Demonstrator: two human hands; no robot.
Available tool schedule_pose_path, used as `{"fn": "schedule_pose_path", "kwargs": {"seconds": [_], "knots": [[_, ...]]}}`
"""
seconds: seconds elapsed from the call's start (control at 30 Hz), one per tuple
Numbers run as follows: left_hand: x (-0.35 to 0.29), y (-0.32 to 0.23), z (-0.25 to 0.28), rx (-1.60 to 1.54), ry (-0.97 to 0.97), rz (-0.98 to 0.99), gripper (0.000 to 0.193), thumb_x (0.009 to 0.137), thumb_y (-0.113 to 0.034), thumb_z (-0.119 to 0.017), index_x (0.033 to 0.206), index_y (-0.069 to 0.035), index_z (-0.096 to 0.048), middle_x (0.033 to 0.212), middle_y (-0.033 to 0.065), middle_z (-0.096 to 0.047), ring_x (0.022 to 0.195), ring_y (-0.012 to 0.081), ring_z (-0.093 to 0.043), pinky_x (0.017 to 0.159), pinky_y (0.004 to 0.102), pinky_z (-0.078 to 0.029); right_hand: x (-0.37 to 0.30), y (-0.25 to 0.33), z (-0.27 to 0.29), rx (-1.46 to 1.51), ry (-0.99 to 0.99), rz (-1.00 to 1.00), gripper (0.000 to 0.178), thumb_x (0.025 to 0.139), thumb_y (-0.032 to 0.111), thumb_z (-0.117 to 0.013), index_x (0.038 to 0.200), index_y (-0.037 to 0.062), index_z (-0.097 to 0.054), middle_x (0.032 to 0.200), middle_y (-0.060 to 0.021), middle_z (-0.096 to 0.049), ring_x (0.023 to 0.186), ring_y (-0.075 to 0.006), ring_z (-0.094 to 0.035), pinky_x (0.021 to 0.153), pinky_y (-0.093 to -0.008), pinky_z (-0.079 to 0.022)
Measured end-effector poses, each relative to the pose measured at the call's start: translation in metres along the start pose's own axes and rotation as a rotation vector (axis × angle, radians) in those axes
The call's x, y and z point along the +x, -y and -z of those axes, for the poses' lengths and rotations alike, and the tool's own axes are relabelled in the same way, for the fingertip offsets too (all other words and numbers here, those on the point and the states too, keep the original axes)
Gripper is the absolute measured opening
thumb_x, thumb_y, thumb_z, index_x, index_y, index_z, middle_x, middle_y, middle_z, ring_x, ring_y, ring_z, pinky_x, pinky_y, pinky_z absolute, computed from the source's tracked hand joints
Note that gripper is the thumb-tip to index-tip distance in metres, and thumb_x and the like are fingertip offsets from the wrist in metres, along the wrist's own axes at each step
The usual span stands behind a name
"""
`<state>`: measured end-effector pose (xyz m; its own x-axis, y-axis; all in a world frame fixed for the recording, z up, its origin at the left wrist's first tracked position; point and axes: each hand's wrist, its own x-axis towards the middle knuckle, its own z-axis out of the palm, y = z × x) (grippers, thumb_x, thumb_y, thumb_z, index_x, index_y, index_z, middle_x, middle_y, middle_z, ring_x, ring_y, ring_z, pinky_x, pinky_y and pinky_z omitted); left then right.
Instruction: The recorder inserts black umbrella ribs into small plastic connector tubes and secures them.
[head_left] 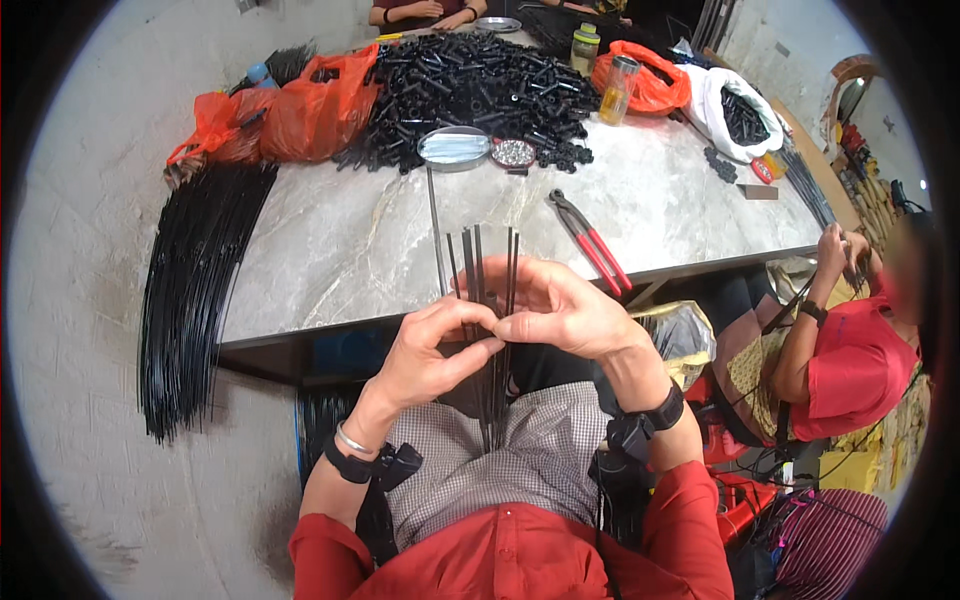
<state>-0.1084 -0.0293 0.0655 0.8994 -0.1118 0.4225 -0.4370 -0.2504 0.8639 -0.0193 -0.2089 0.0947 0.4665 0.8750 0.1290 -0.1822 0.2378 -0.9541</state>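
Above my lap stands a small bundle of thin black rods (478, 258), upright with its tops fanned apart. My left hand (425, 352) is closed around its lower part, thumb and index finger bent towards each other. My right hand (570, 308) curls round the bundle from the other side. The thumb and finger tips of both hands meet in front of the rods; any small piece pinched there is hidden. A single long dark rod (434, 225) lies on the table beyond. Right of it rest cutting pliers with red handles (592, 240).
A heap of short black tubular parts (470, 90) covers the table's (330, 240) far side. Near it are a metal dish (453, 165), a red dish of small metal pieces (513, 153) and orange bags (318, 110). Long black rods (195, 300) overhang the left edge. A co-worker (850, 350) sits at right.
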Motion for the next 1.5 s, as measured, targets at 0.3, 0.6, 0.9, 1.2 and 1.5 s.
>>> {"fn": "schedule_pose_path", "kwargs": {"seconds": [0.3, 0.6, 0.9, 1.2, 1.5], "knots": [[0.000, -0.004, 0.007, -0.030, 0.024, 0.031, 0.019, 0.076, 0.003, -0.072, 0.090, -0.002, -0.060, 0.086, 0.0009, -0.060, 0.077, 0.0072, -0.059, 0.065, 0.0219, -0.050, 0.012, 0.011, -0.018, -0.049, -0.109, -0.097, 0.049, 0.074, -0.008, -0.047, 0.122, -0.0037, -0.052, 0.115, -0.0085, -0.059, 0.107, -0.0152, -0.057, 0.092, -0.0285, -0.045], [0.000, -0.004, 0.014, -0.044, 0.080, 0.036, 0.015, 0.078, 0.002, -0.069, 0.088, 0.000, -0.058, 0.083, 0.0040, -0.060, 0.075, 0.0116, -0.062, 0.064, 0.0243, -0.053, 0.018, 0.008, -0.026, -0.205, -0.201, -0.056, 0.037, 0.078, -0.007, -0.043, 0.114, -0.0075, -0.052, 0.102, -0.0095, -0.060, 0.094, -0.0147, -0.059, 0.081, -0.0278, -0.049], [0.006, 0.008, 0.007, -0.039, -0.001, 0.006, 0.017, 0.077, 0.004, -0.070, 0.083, -0.003, -0.055, 0.078, -0.0007, -0.056, 0.070, 0.0058, -0.056, 0.059, 0.0206, -0.047, 0.019, -0.007, -0.012, -0.163, -0.230, -0.048, 0.050, 0.076, -0.009, -0.044, 0.126, -0.0038, -0.046, 0.117, -0.0106, -0.057, 0.109, -0.0172, -0.056, 0.093, -0.0307, -0.046], [-0.003, 0.019, 0.023, -0.153, -0.017, 0.110, 0.020, 0.078, 0.007, -0.067, 0.082, -0.004, -0.051, 0.094, 0.0090, -0.061, 0.079, 0.0113, -0.062, 0.069, 0.0255, -0.051, 0.013, 0.017, 0.030, -0.288, -0.140, -0.164, 0.059, 0.085, 0.006, -0.066, 0.137, -0.0006, -0.040, 0.126, -0.0114, -0.054, 0.118, -0.0178, -0.052, 0.099, -0.0318, -0.043], [0.003, 0.038, 0.034, -0.139, 0.010, 0.072, 0.025, 0.076, 0.010, -0.067, 0.080, -0.005, -0.048, 0.100, 0.0226, -0.062, 0.089, 0.0248, -0.067, 0.080, 0.0364, -0.052, 0.078, -0.005, 0.163, -0.510, -0.551, -0.202, 0.025, 0.087, 0.009, -0.060, 0.108, -0.0048, -0.061, 0.088, -0.0067, -0.068, 0.080, -0.0121, -0.064, 0.070, -0.0254, -0.050]]}}
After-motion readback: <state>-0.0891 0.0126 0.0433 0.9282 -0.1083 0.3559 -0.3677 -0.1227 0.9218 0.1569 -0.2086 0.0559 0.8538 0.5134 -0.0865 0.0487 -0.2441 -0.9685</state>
